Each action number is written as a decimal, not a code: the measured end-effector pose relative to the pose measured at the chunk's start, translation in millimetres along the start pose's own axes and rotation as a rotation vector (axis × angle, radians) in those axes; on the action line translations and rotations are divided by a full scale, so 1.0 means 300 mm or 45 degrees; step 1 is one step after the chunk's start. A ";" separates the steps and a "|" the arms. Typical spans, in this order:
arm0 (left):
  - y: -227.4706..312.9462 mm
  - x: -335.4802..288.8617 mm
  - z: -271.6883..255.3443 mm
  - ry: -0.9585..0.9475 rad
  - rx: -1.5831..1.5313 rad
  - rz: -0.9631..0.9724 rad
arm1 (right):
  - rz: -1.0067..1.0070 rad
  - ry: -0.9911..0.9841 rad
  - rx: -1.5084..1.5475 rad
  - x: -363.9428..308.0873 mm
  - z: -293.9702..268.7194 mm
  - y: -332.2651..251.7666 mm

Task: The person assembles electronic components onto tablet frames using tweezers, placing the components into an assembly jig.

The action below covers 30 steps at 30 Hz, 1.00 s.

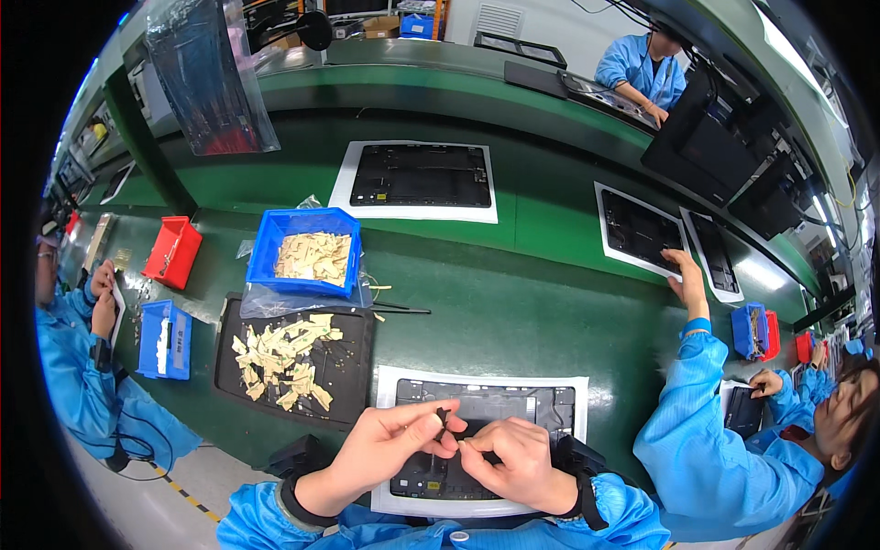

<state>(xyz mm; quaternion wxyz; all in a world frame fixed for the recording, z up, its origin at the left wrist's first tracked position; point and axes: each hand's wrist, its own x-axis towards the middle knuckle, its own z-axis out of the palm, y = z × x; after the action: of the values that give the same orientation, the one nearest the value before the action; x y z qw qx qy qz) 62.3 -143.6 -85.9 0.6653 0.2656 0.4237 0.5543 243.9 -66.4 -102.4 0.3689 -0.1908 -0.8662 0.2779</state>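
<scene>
Between my two hands is a small black piece [444,419], thin and partly covered by fingers; its kind is not clear. My left hand [394,446] pinches it between thumb and forefinger. Close beside, my right hand [515,461] has its fingertips pinched together at the piece's lower end. Both hands are over a flat black device housing [495,398], which lies on a white sheet [386,392] at the near edge of the bench. To its left, a black tray [229,367] carries a loose heap of pale yellow paper scraps [284,353].
Behind the tray stands a blue bin [275,220] of cream-coloured pieces. A dark thin tool [403,309] lies beside it. Farther left are a red bin [174,252] and another blue bin [188,344]. More housings [422,174] rest on the raised green ledge. A co-worker's arm [697,367] reaches in from the right.
</scene>
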 end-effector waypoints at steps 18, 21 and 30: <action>0.022 -0.006 0.014 -0.074 0.578 -0.142 | 0.342 -0.385 0.558 0.067 -0.093 0.021; 0.039 -0.013 0.009 0.041 1.176 0.197 | 0.482 -0.423 0.555 0.076 -0.082 0.002; 0.018 0.017 0.034 0.186 1.623 0.938 | 0.343 -0.251 0.071 0.064 -0.052 0.004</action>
<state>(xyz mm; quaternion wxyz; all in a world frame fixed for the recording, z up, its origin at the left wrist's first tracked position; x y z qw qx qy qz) 68.4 -136.2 -77.7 0.1228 0.6879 0.5901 0.4044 243.0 -49.9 -83.9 0.2467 -0.2668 -0.8567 0.3661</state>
